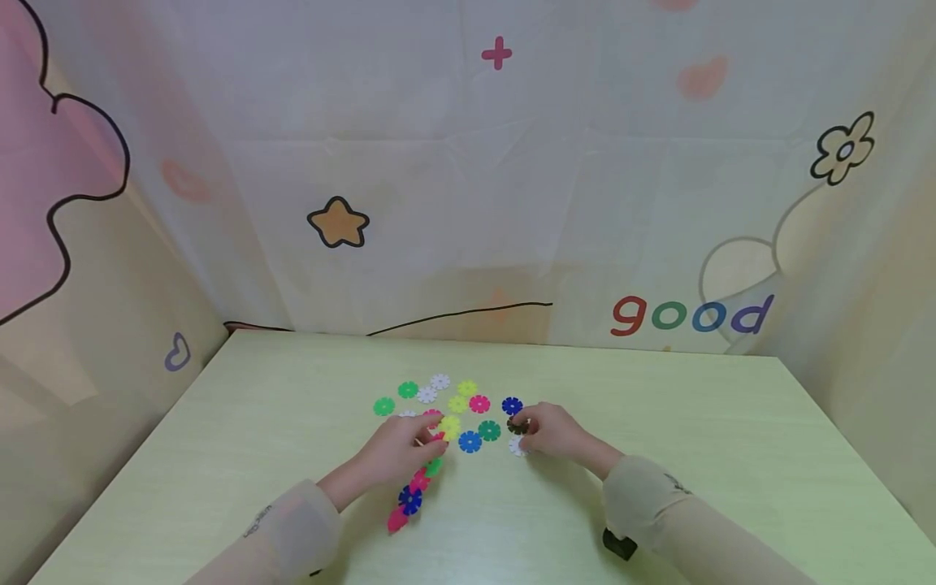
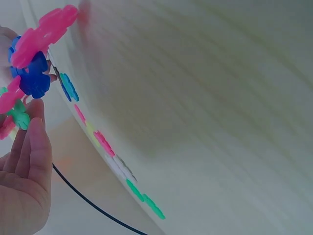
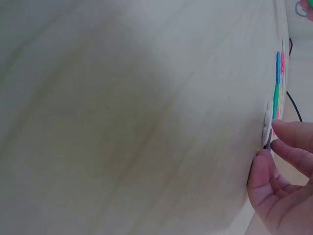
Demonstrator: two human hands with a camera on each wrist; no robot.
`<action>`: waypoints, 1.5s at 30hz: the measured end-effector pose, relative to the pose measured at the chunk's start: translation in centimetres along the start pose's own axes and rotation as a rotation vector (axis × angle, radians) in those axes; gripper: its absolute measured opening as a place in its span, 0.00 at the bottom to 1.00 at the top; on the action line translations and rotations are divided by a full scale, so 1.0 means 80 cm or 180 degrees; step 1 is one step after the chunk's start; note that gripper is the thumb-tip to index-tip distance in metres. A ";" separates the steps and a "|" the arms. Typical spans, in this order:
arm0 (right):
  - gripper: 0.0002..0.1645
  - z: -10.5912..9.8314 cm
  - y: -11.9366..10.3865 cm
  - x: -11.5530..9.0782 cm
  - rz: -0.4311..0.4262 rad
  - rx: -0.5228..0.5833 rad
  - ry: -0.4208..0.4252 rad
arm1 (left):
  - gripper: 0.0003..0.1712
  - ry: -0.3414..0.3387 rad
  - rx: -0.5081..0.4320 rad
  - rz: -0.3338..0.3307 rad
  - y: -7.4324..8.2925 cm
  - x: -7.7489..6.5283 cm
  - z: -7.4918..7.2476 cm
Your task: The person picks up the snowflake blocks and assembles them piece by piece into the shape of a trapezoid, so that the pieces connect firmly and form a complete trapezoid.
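Note:
My left hand [image 1: 391, 448] holds a chain of interlocking snowflake discs between thumb and fingers. Below the hand the chain shows a green disc [image 1: 434, 467], a pink one [image 1: 420, 480], a dark blue one [image 1: 410, 500] and a pink end disc [image 1: 397, 520]. A yellow disc [image 1: 449, 428] shows at the fingertips. In the left wrist view the blue disc [image 2: 35, 76] and pink end disc [image 2: 46, 36] tilt up off the table. On the right, my right hand [image 1: 557, 431] pinches a dark brown disc [image 1: 517, 426], mostly covered by fingers. Beside its thumb lies a white disc [image 1: 516, 444].
Loose discs lie flat between and beyond the hands: blue [image 1: 470, 442], green [image 1: 489, 431], pink [image 1: 479, 404], dark blue [image 1: 512, 405], with several green, white and yellow ones behind. A black object [image 1: 620, 544] sits under the right sleeve. A printed curtain [image 1: 468, 203] backs the table [image 1: 695, 455].

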State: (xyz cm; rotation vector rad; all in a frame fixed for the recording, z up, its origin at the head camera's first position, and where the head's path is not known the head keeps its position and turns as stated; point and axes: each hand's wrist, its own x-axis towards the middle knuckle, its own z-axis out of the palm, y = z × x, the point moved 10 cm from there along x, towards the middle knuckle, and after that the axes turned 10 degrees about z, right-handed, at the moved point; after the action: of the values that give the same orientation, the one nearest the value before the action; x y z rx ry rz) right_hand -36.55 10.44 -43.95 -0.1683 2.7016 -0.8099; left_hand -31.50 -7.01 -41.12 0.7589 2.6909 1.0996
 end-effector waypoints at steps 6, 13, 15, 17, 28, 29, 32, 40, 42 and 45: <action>0.21 0.001 0.005 0.001 0.0045 -0.0015 -0.0063 | 0.30 0.0017 -0.0046 -0.0100 -0.006 -0.002 -0.002; 0.21 0.001 0.007 0.002 0.0098 -0.0033 -0.0165 | 0.30 0.0048 -0.0097 -0.0174 -0.009 -0.004 -0.004; 0.19 0.001 0.006 0.001 0.0078 0.0004 -0.0181 | 0.30 0.0056 -0.0099 -0.0170 -0.010 -0.004 -0.004; 0.16 0.001 0.006 0.000 0.0044 0.0030 -0.0204 | 0.30 0.0062 -0.0101 -0.0161 -0.011 -0.004 -0.004; 0.20 0.005 0.015 -0.006 0.0090 0.0029 -0.0369 | 0.30 0.0072 -0.0141 -0.0142 -0.011 -0.005 -0.005; 0.22 0.005 0.016 -0.006 0.0120 0.0041 -0.0376 | 0.30 0.0072 -0.0150 -0.0134 -0.010 -0.005 -0.005; 0.22 0.004 0.017 -0.007 0.0175 0.0046 -0.0382 | 0.29 0.0075 -0.0168 -0.0100 -0.008 -0.004 -0.006; 0.11 0.002 0.017 -0.010 0.0121 0.0083 -0.0391 | 0.29 0.0081 -0.0180 -0.0108 -0.008 -0.006 -0.008; 0.10 0.002 0.018 -0.010 0.0120 0.0099 -0.0392 | 0.29 0.0079 -0.0190 -0.0089 -0.007 -0.006 -0.008; 0.10 0.002 0.020 -0.009 0.0124 0.0134 -0.0380 | 0.29 0.0070 -0.0184 -0.0059 -0.006 -0.005 -0.007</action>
State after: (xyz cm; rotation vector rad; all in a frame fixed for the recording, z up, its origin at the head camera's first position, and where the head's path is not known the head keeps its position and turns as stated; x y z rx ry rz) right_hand -35.85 11.84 -44.81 -0.1492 2.5662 -0.8179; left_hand -31.51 -7.86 -41.11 0.7150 2.6657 1.1827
